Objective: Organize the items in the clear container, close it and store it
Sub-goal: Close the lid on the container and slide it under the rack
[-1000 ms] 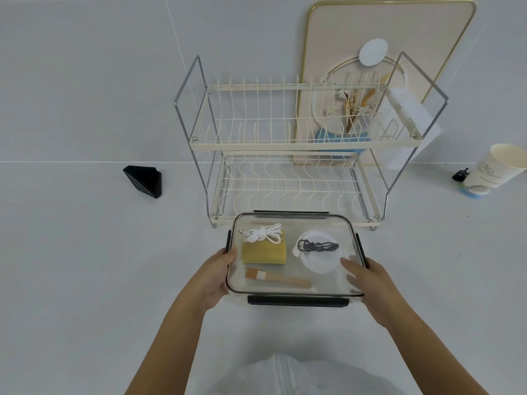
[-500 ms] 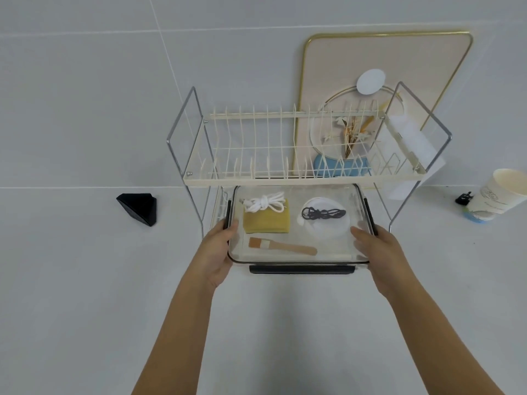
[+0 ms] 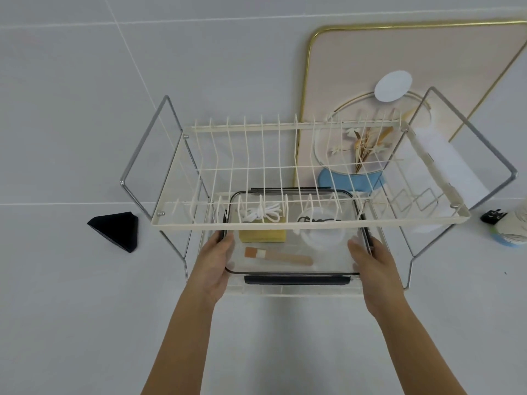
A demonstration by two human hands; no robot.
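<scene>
While both hands are gripping it, the container (image 3: 296, 263) is sitting on the lower tier of the rack (image 3: 310, 220), its far half tucked under the upper tier and its near edge close to the front rail. The left hand (image 3: 212, 266) is curling around the left side, thumb lying on the clear lid and fingers wrapping underneath — a closed grip on the container. The right hand (image 3: 370, 266) is doing the same on the right side, thumb pressing on the lid, so its grip is likewise closed on the container. A dark clasp (image 3: 296, 280) is lying flat along the near edge, and the lid is resting on.

Through the lid the contents are showing: a yellow sponge (image 3: 262, 235) at the back left with a white cord (image 3: 261, 213) bundled on top of it, a brush (image 3: 278, 255) with a wooden handle lying crosswise near the front, and a white disc (image 3: 322, 233) at the back right carrying a black cord (image 3: 316, 220).

On the white surface (image 3: 85, 323), a black wedge (image 3: 117, 230) is sitting left of the rack, well apart. A cup (image 3: 510, 229) is standing at the right edge of view, with a black clip (image 3: 492, 216) just beside it. Behind the rack a gold-rimmed board (image 3: 413, 61) is leaning against the wall.
</scene>
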